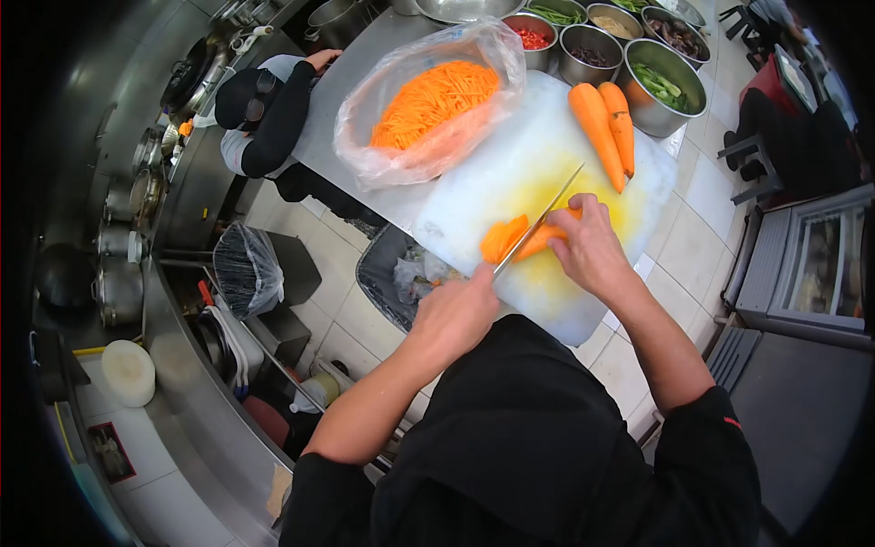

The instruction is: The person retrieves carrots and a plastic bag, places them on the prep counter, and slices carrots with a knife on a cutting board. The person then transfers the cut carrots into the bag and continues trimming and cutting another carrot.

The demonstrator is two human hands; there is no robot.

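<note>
A knife (540,221) is gripped by its handle in my left hand (458,310), its blade pointing up and to the right. The blade lies against a carrot (544,239) on the white cutting board (465,201), with carrot slices (501,237) on the blade's left side. Bent fingers of my right hand (588,239) press on the carrot, just right of the blade. Whole carrots (594,128) rest at the board's upper right. Yellow stains mark the middle of the board. Shredded carrot (437,102) fills a clear plastic bag (360,150) beyond the board.
Metal bowls (661,114) of vegetables line the table's far side. Below the table's left edge stands a lined bin (378,278), with another bin (296,264) farther left. A person in a black cap (239,98) is beside the table at the upper left.
</note>
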